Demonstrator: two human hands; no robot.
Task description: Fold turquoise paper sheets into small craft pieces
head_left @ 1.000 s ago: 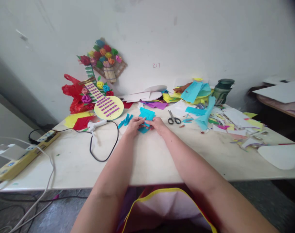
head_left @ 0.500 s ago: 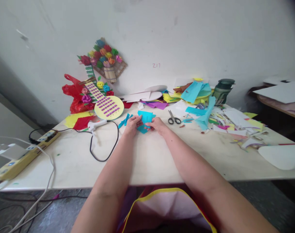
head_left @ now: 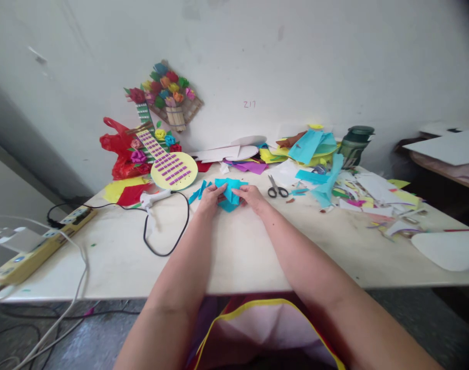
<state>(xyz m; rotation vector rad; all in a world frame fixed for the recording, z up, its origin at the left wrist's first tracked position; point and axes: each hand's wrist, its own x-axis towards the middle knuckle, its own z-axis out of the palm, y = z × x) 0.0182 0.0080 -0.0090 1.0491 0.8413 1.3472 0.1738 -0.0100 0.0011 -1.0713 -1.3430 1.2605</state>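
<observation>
Between my two hands is a piece of blue paper (head_left: pixel 231 191), its layers overlapping at angles. My left hand (head_left: pixel 212 199) pinches its left side between thumb and fingers. At the right side, my right hand (head_left: pixel 252 198) grips the paper near its edge. Narrow blue strips (head_left: pixel 199 191) lie on the table just left of my left hand. Black-handled scissors (head_left: pixel 277 188) rest to the right of my right hand, blades pointing away from me.
A white glue gun (head_left: pixel 155 197) with a looping black cord lies left. Behind it stands a yellow guitar-shaped craft (head_left: pixel 174 170). Paper scraps (head_left: pixel 373 190) and a green bottle (head_left: pixel 353 146) are at the right. A power strip (head_left: pixel 45 244) sits at the left edge.
The blue paper has shifted and changed shape between my hands, its upper edge reaching further left. My right fingers have moved slightly up along it.
</observation>
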